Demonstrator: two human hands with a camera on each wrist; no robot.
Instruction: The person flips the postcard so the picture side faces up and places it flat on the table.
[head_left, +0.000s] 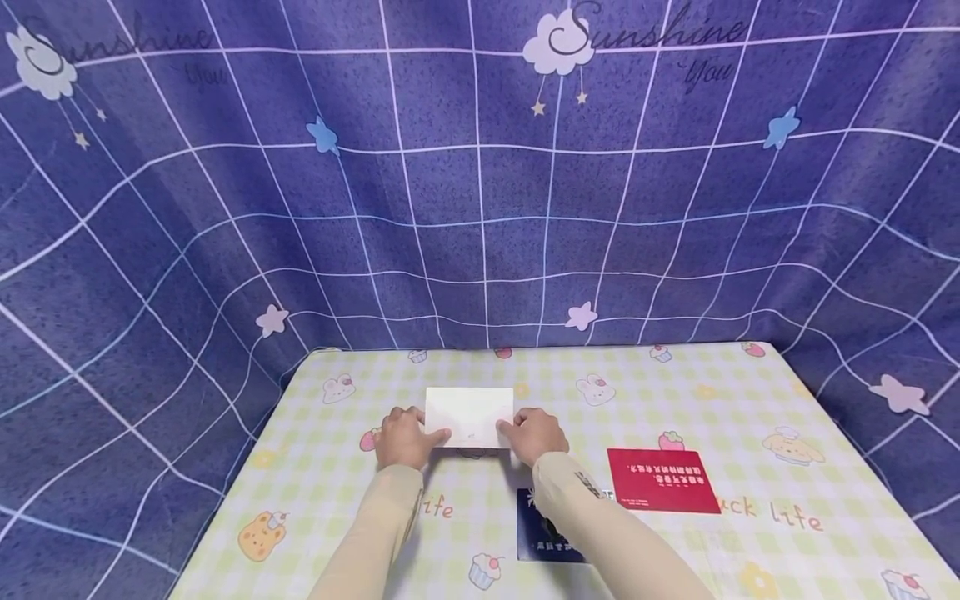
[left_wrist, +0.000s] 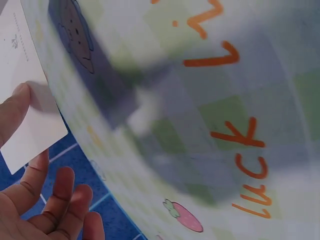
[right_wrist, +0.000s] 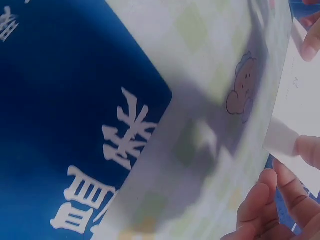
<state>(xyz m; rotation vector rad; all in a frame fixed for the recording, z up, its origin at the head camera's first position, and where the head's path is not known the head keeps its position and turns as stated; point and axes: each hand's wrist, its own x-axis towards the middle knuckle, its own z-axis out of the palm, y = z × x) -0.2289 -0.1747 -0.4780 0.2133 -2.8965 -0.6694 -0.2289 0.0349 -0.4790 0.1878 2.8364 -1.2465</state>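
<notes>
A white card (head_left: 469, 412) with a tiny mark near its lower edge is held up just above the table by both hands. My left hand (head_left: 403, 437) pinches its left end, thumb on the face and index finger behind. The other left fingers (left_wrist: 65, 200) curl loosely below the card in the left wrist view. At the opposite end my right hand (head_left: 536, 434) pinches the card the same way. In the right wrist view the card (right_wrist: 295, 105) shows small faint print. Under the right forearm lies a dark blue card (head_left: 534, 533), partly hidden by the sleeve.
A red card (head_left: 663, 481) with white lettering lies right of the right forearm. Everything rests on a table with a green checked cloth (head_left: 315, 467) printed with cartoon figures. Behind and at the sides hangs a blue curtain (head_left: 450, 183) with a white grid.
</notes>
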